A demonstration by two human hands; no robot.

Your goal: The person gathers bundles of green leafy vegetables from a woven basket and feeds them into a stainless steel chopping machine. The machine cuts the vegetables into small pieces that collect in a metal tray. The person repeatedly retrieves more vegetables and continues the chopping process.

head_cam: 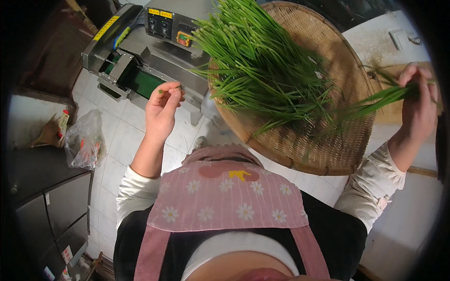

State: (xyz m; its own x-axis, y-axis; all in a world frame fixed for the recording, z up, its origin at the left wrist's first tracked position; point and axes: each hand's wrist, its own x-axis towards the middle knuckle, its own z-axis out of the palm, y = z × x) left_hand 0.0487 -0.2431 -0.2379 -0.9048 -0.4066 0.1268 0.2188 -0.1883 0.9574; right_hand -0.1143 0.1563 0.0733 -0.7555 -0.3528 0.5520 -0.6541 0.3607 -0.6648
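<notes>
A large heap of green garlic chives (260,59) lies on a round woven bamboo tray (337,154). Out past the tray's right edge, my right hand (418,95) grips a small bunch of chives (383,98), whose long leaves trail back over the tray. My left hand (164,105) is raised left of the tray, in front of the machine's green conveyor belt (142,82). Its thumb and index finger pinch a tiny green piece, and another green bit shows by the fingers. The apron hides part of the floor below.
A stainless steel machine (175,52) with control knobs and a red-and-green switch stands at the upper left. A clear plastic bag (86,144) with orange-red contents hangs at the left by a dark cabinet (66,207). A wall socket plate (399,39) is at the upper right.
</notes>
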